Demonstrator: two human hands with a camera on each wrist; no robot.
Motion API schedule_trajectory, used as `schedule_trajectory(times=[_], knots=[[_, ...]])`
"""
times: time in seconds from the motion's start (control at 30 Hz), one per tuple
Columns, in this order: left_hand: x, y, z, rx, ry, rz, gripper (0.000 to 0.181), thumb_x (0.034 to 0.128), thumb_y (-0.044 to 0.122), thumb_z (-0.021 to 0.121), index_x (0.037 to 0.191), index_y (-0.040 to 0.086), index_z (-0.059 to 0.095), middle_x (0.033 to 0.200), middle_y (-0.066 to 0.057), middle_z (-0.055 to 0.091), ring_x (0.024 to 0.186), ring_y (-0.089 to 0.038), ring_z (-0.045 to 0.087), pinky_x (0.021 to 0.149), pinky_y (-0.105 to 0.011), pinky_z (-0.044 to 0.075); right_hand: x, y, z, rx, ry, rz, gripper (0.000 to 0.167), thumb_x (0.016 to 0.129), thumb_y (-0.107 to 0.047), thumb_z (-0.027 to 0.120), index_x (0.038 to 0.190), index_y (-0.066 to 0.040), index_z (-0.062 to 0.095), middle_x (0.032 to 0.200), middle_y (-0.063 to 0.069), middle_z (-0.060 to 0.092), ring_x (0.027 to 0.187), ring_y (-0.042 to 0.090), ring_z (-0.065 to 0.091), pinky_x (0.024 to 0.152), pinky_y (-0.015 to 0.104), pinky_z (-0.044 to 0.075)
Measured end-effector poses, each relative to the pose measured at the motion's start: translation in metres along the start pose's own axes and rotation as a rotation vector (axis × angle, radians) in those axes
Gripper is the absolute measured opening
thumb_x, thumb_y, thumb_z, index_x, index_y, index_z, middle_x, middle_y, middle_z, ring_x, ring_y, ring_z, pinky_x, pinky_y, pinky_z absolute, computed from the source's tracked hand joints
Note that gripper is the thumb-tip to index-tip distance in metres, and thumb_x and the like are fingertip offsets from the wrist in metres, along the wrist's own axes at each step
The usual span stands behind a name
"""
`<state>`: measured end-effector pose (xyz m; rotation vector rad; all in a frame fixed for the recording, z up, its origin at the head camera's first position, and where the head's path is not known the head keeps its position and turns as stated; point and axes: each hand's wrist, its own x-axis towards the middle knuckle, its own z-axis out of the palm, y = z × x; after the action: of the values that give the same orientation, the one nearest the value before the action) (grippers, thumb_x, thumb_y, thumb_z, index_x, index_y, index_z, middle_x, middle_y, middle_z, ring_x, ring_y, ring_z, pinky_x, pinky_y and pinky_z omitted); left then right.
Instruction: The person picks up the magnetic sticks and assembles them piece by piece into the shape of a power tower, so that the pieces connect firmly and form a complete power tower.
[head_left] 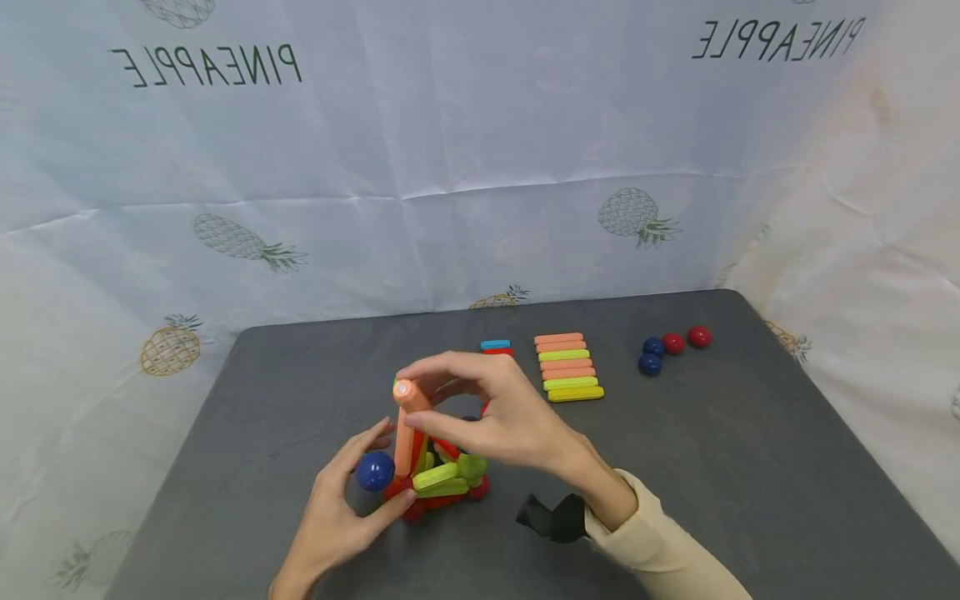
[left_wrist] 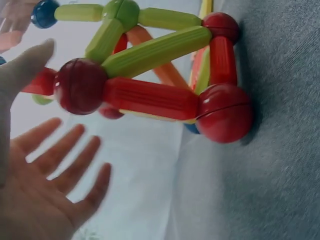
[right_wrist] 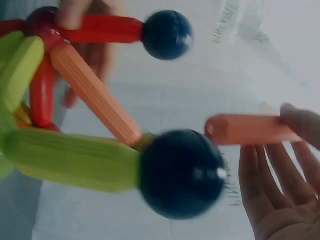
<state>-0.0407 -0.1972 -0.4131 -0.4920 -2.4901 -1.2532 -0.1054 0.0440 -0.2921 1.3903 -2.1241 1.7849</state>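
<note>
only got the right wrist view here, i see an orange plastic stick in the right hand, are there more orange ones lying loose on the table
Observer: Yes. In the head view, four orange plastic sticks lie in a row with lime-green and yellow ones, beyond and to the right of the right hand.

Operator: ok and any loose balls, away from the model of coloured plastic sticks and balls

Observer: Yes. Two glossy blue balls and two glossy red balls sit toward the far right corner of the dark grey table.
</note>
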Motion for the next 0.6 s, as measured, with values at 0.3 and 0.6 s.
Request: schedule_trajectory(times=[0.3,0.6], knots=[[0.000,0.008,-0.010,-0.132,0.279,0.302,0.066,0.0737,0.017,0.093,0.125,-0.010,0.063,0.110,0.001,0.071,0.105,-0.003,0.064,0.093,-0.014,0.046,-0.005,0.016,0.009,-0.036,-0.262,0.167,0.017,0.094,-0.012,0.073,0.111,-0.009,0.072,0.096,0.003,0.077,0.088,-0.003,0.068,0.081,0.023,0.059],[0.001,0.012,-0.008,-0.125,0.290,0.338,0.042,0.0808,0.016,0.088,0.114,-0.003,0.071,0.105,-0.004,0.072,0.097,-0.005,0.064,0.092,-0.012,0.049,-0.006,0.025,0.011,-0.216,-0.383,0.192,0.007,0.095,-0.016,0.074,0.100,-0.012,0.076,0.086,-0.004,0.078,0.076,-0.010,0.064,0.068,0.015,0.053]])
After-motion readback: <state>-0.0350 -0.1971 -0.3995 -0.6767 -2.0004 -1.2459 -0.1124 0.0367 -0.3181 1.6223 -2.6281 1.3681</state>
